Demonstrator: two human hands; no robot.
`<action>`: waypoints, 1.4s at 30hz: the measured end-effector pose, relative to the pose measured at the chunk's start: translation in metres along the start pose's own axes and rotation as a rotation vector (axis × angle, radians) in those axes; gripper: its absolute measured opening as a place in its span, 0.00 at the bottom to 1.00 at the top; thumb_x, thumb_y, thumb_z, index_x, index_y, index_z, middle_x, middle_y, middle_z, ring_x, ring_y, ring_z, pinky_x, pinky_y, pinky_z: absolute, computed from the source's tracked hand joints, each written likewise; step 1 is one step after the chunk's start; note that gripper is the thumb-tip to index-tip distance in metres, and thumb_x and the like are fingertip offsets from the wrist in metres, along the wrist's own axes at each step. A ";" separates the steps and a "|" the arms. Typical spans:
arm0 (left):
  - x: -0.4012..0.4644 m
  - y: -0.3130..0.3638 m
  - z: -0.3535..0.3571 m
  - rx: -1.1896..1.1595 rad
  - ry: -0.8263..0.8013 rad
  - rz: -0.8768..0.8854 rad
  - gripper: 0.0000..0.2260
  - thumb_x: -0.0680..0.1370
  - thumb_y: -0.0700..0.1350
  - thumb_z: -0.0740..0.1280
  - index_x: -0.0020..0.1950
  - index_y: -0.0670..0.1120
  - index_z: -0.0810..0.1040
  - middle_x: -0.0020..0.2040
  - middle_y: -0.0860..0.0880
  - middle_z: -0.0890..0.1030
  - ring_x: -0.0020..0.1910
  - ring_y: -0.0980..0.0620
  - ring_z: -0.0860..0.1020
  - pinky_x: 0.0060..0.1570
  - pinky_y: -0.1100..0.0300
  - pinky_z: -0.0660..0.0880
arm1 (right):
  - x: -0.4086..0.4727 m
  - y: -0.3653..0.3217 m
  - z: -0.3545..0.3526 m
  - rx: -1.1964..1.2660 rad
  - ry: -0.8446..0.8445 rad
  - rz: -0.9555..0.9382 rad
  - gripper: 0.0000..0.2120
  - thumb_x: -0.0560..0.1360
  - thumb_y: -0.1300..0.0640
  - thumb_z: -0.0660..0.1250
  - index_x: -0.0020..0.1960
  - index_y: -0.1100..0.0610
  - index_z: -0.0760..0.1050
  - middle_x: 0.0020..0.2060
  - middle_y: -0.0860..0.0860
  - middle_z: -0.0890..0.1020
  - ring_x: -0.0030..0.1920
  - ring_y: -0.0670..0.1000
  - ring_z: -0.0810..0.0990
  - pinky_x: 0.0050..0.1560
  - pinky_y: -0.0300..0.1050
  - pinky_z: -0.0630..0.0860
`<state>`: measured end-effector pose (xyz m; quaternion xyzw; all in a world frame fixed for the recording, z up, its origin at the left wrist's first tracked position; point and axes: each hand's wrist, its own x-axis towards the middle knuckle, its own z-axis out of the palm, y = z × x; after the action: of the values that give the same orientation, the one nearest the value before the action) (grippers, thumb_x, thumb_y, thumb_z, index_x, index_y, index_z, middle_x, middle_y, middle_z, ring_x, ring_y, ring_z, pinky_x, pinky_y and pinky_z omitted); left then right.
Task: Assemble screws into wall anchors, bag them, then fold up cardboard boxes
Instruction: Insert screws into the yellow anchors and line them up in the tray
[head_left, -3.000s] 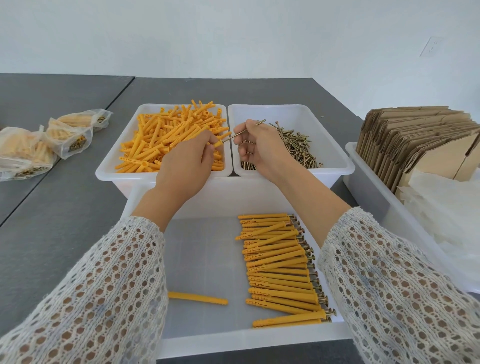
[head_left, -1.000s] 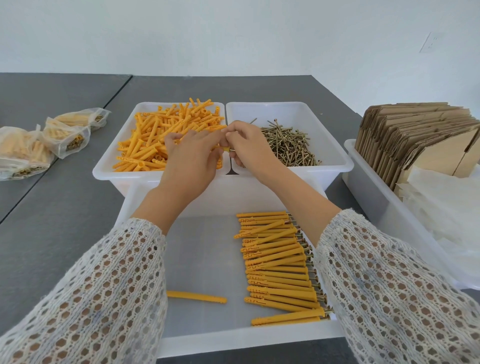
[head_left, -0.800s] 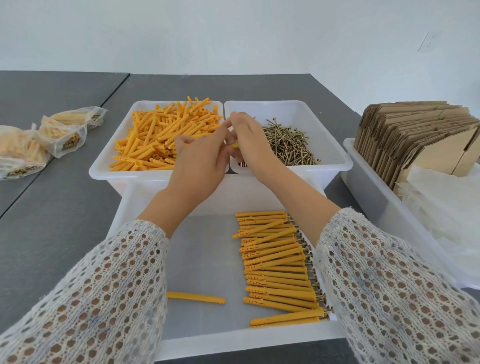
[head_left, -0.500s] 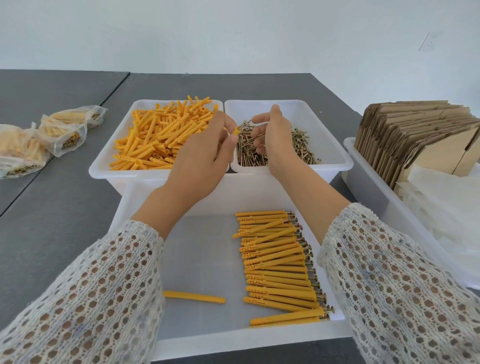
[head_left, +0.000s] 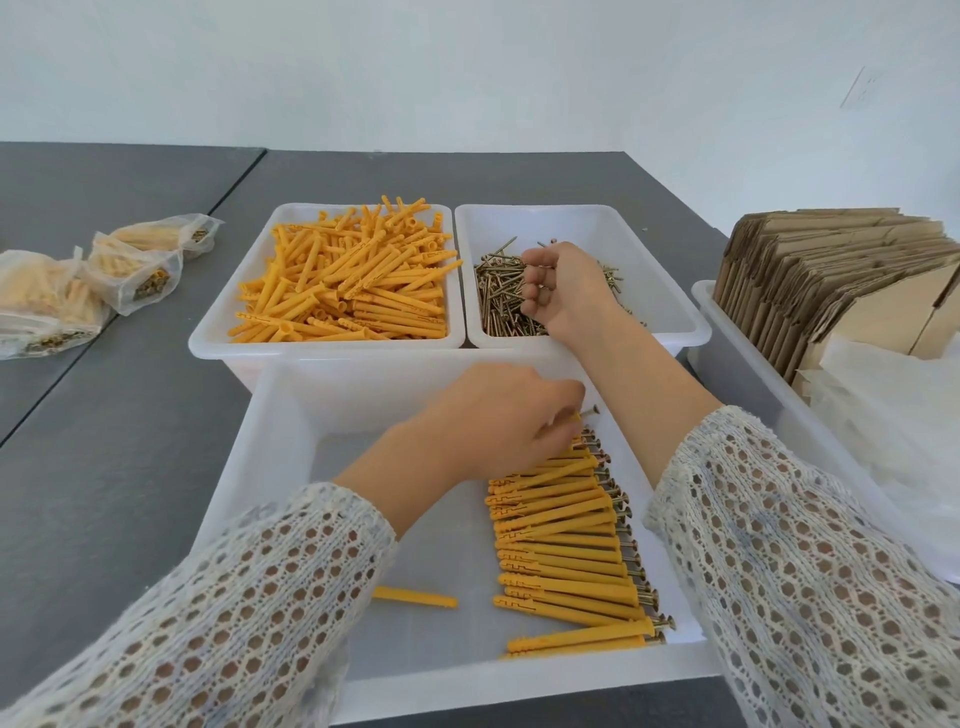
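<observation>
Left grip (head_left: 498, 421) lowers anchor (head_left: 576, 417) into tray (head_left: 291, 447); right (head_left: 563, 288) grasps screws (head_left: 498, 296).

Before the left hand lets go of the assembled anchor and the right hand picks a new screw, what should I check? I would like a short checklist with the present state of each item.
1. Left hand has brought the assembled anchor to the far end of the finished row: ok.
2. Screw seated in that anchor: cannot tell, only the screw head shows past the fingers.
3. Anchor lined up with the row: cannot tell, the hand covers it.
4. Right hand is over the screw bin, fingers curled into the screws: ok.
5. Exactly one screw taken: cannot tell.
6. Anchor bin holds plenty of anchors: ok.
</observation>
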<state>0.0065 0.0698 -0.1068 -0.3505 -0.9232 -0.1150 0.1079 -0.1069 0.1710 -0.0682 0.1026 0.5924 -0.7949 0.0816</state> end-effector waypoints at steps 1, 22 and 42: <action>0.000 0.000 0.003 0.019 -0.035 0.006 0.10 0.83 0.54 0.58 0.51 0.49 0.73 0.37 0.52 0.79 0.35 0.49 0.76 0.36 0.54 0.72 | 0.000 0.000 0.000 -0.003 -0.013 0.009 0.14 0.79 0.63 0.52 0.42 0.59 0.74 0.28 0.51 0.71 0.25 0.48 0.68 0.26 0.38 0.66; 0.003 0.004 0.018 0.055 -0.172 0.035 0.13 0.80 0.61 0.61 0.43 0.53 0.70 0.36 0.54 0.77 0.34 0.53 0.72 0.31 0.58 0.64 | -0.001 0.002 0.005 -0.203 -0.063 -0.016 0.12 0.78 0.64 0.55 0.42 0.60 0.75 0.28 0.51 0.73 0.24 0.48 0.69 0.24 0.36 0.68; -0.009 -0.045 -0.036 0.152 0.469 -0.373 0.08 0.81 0.45 0.60 0.45 0.48 0.77 0.43 0.52 0.76 0.46 0.50 0.72 0.32 0.52 0.71 | 0.006 0.023 0.009 -0.967 -0.038 -0.480 0.09 0.75 0.63 0.57 0.37 0.63 0.71 0.34 0.56 0.76 0.33 0.52 0.70 0.33 0.42 0.67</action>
<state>-0.0130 0.0209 -0.0810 -0.1297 -0.9275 -0.1413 0.3209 -0.1072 0.1559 -0.0881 -0.0995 0.8959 -0.4296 -0.0536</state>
